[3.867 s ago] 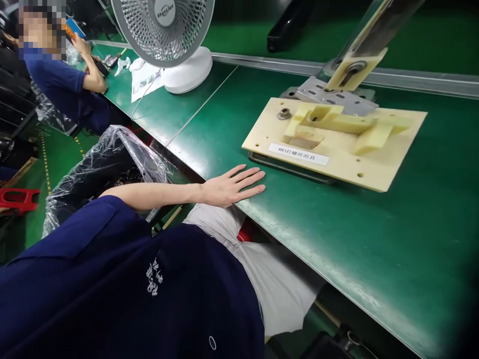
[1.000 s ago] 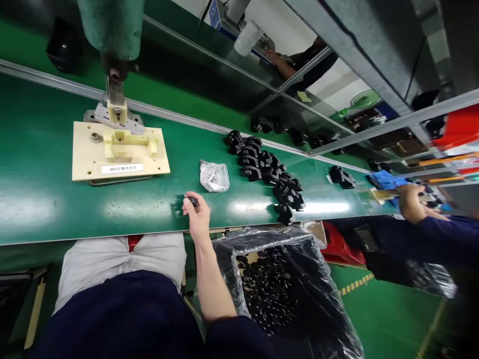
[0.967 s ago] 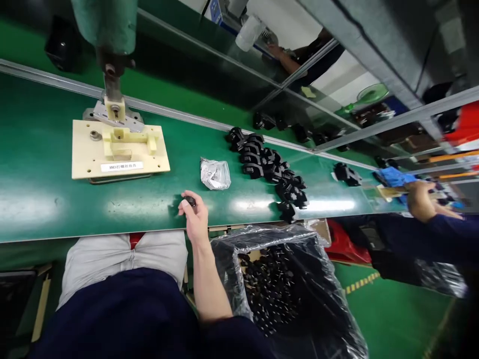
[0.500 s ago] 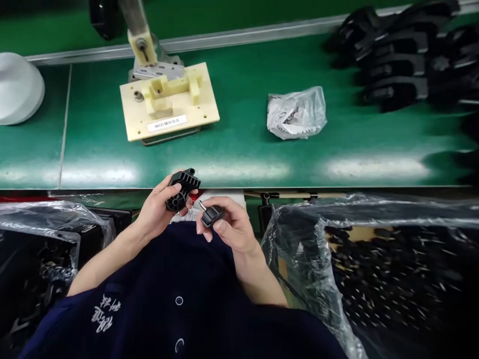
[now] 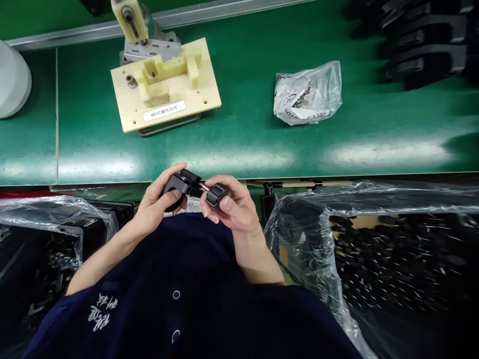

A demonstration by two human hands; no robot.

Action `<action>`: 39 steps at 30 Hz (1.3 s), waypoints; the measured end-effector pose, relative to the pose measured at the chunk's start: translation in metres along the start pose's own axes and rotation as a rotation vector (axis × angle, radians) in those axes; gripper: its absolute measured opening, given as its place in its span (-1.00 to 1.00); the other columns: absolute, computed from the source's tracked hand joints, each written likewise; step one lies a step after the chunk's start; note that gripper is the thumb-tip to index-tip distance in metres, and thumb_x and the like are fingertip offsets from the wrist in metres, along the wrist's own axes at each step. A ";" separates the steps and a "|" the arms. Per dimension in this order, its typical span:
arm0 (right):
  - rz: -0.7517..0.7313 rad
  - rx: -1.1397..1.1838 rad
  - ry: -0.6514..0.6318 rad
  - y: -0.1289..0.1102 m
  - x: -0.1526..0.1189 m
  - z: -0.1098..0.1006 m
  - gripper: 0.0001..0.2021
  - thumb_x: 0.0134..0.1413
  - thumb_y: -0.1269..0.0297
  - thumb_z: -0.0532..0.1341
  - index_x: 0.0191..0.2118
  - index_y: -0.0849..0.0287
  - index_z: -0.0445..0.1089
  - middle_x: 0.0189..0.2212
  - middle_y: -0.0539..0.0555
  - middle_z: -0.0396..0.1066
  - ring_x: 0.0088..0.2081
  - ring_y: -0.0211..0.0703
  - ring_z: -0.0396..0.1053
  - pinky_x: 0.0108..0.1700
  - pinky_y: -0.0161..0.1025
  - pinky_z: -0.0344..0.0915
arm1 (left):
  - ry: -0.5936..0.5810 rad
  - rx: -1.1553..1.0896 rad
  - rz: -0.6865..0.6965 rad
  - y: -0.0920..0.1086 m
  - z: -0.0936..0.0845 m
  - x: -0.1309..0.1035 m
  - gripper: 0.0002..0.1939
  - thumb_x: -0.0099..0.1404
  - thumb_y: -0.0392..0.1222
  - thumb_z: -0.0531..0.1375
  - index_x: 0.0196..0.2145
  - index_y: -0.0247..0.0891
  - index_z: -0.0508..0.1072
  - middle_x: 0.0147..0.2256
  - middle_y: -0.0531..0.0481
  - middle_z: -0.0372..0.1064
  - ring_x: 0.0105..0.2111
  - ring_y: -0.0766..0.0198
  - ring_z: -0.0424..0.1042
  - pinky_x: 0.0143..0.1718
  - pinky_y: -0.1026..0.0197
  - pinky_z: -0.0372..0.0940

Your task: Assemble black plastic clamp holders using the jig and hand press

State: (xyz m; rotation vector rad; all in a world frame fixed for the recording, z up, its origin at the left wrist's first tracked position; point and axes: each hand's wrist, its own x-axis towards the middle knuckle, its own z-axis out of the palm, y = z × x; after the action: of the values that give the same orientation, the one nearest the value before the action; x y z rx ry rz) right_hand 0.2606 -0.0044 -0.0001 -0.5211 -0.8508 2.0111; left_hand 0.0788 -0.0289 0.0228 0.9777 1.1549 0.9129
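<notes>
In front of the bench edge, my left hand [image 5: 154,203] is closed around a black plastic clamp body [image 5: 180,187] with a curved, hook-like side. Between the thumb and fingers of my right hand [image 5: 239,207] is a black knob [image 5: 216,195] with a short metal threaded shaft [image 5: 204,186]. The shaft points left, and its tip meets the end of the clamp body; whether it has entered a hole I cannot tell. Both parts are held above my lap.
A cream fixture [image 5: 170,107] with a label stands on the green bench [image 5: 239,144]. Right of it lies a plastic bag of small parts [image 5: 307,94]. Black parts [image 5: 426,55] are piled at the far right. Plastic-lined bins flank me; the right bin [image 5: 392,264] holds many knobs.
The clamp body has turned in my left hand, its end now facing right. The knob's shaft has come up against it. My view has shifted slightly.
</notes>
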 end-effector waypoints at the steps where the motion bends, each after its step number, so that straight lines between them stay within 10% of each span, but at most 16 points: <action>1: 0.005 -0.002 0.006 -0.001 0.000 0.000 -0.56 0.01 -0.07 0.33 -0.12 0.12 0.31 -0.52 -0.03 0.42 -0.66 -0.42 0.20 -0.60 -0.41 0.20 | -0.030 0.014 0.011 0.000 -0.003 0.000 -0.51 0.32 -0.12 0.13 0.19 -0.04 0.23 -0.36 0.02 0.33 -0.46 0.31 0.33 -0.54 0.29 0.21; 11: -0.035 -0.021 -0.028 0.003 -0.002 -0.009 -0.66 0.01 0.03 0.36 -0.15 0.10 0.42 -0.53 -0.05 0.41 -0.61 -0.36 0.34 -0.61 -0.44 0.18 | -0.118 0.426 0.144 0.016 -0.017 -0.001 -0.52 0.36 -0.16 0.10 0.22 -0.14 0.25 -0.43 0.06 0.37 -0.47 0.32 0.34 -0.41 0.26 0.29; 18: -0.034 -0.055 -0.135 0.005 -0.004 -0.020 -0.74 0.02 0.15 0.38 -0.15 0.09 0.50 -0.50 -0.04 0.42 -0.58 -0.38 0.37 -0.58 -0.48 0.23 | -0.121 0.825 0.333 0.018 -0.017 -0.005 -0.48 0.32 -0.23 0.07 0.23 -0.30 0.21 -0.03 -0.19 0.45 -0.10 0.11 0.48 -0.03 0.08 0.39; 26: -0.199 -0.155 -0.256 0.008 -0.008 -0.027 -0.70 0.03 0.28 0.38 -0.06 0.13 0.50 -0.46 0.00 0.47 -0.50 -0.37 0.42 -0.44 -0.46 0.32 | -0.155 1.131 0.354 0.028 -0.005 -0.013 -0.45 0.31 -0.28 0.00 0.25 -0.40 0.12 0.04 -0.37 0.39 -0.03 -0.10 0.47 -0.15 -0.10 0.46; 39: -0.253 -0.334 0.055 0.000 -0.009 -0.008 -0.49 -0.09 -0.09 0.39 -0.05 0.09 0.47 -0.42 -0.03 0.28 -0.39 -0.34 0.24 -0.33 -0.36 0.25 | -0.231 0.879 0.377 0.023 -0.009 -0.013 -0.34 0.31 -0.30 0.06 0.34 -0.24 0.01 0.11 -0.21 0.37 0.04 0.05 0.44 0.01 0.04 0.40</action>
State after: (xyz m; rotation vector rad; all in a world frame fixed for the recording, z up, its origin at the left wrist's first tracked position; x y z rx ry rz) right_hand 0.2703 -0.0087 -0.0055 -0.6176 -1.1659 1.6272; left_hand 0.0664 -0.0331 0.0470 2.0095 1.1996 0.5314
